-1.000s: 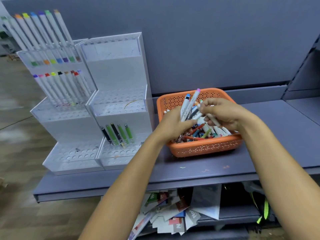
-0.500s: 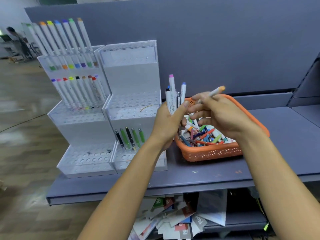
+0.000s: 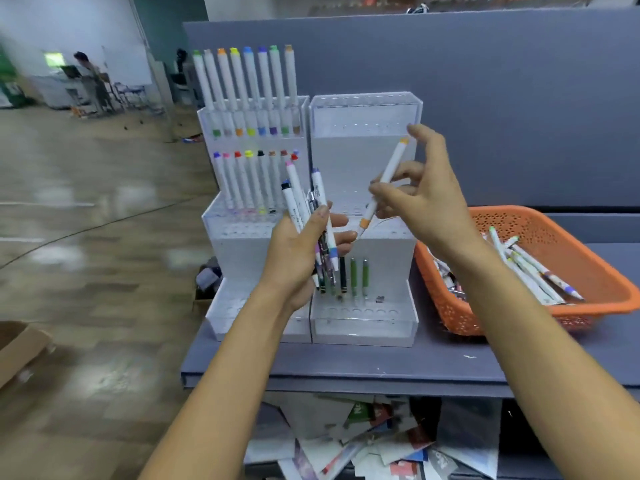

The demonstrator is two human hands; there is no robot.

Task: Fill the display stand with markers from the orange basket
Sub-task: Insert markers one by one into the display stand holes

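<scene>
In front of the white tiered plastic display stand (image 3: 349,157), the left hand (image 3: 301,254) grips an upright bundle of white markers (image 3: 320,194), fingers curled round it. The right hand (image 3: 433,199) pinches one tilted white marker with orange ends (image 3: 393,164) between thumb and fingers, index finger raised clear. The orange perforated plastic basket (image 3: 571,247), holding more markers (image 3: 530,271), sits just right of the stand.
</scene>
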